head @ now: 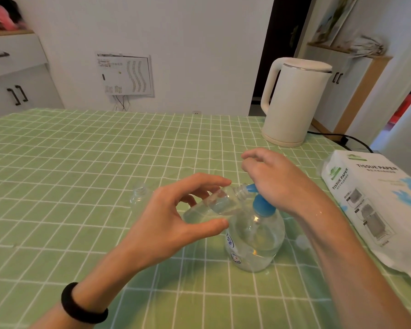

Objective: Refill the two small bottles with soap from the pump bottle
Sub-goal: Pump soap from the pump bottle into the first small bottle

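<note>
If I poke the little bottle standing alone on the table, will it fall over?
Probably yes: the standing small bottle looks empty and made of clear plastic, so it is likely very light and easy to tip. It looks round, so it might then roll on the tablecloth.

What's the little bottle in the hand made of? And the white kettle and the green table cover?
The little bottle in the left hand looks like clear, glossy plastic: you see through it, and its neck has threads. The kettle looks like smooth matte white plastic, though painted metal is possible. The table cover seems plastic sheet or coated cloth: it wrinkles and glints.
</note>
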Available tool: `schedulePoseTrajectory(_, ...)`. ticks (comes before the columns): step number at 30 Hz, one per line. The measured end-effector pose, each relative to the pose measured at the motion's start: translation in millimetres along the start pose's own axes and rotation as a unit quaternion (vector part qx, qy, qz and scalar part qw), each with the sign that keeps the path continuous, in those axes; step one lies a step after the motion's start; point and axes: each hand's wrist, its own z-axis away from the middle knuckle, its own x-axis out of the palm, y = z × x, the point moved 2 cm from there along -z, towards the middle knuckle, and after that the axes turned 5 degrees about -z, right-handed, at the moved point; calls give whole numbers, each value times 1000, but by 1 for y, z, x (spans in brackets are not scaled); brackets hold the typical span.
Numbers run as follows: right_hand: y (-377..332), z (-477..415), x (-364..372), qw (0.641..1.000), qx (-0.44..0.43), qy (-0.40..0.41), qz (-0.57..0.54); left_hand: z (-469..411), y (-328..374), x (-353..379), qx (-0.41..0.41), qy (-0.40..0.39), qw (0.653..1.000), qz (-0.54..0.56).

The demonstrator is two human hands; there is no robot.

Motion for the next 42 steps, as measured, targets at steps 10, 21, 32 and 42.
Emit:
schedulePoseTrajectory(10, 0, 3, 0, 1000, 9, -8, -11, 0, 0, 1, -4, -4, 1000, 1)
schedulePoseTrajectory(21, 5, -1, 6, 999, 24, -46, -18, 0, -1, 0, -3, 0, 1000, -2)
schedulePoseTrajectory(32, 1, -1, -3, 998, -7, 13, 56, 0, 3, 1, 2, 0, 1000, -5)
schedulePoseTrajectory(42, 3, -1, -2, 1000, -29, -3, 4, 0, 3, -1, 1, -3, 1000, -5)
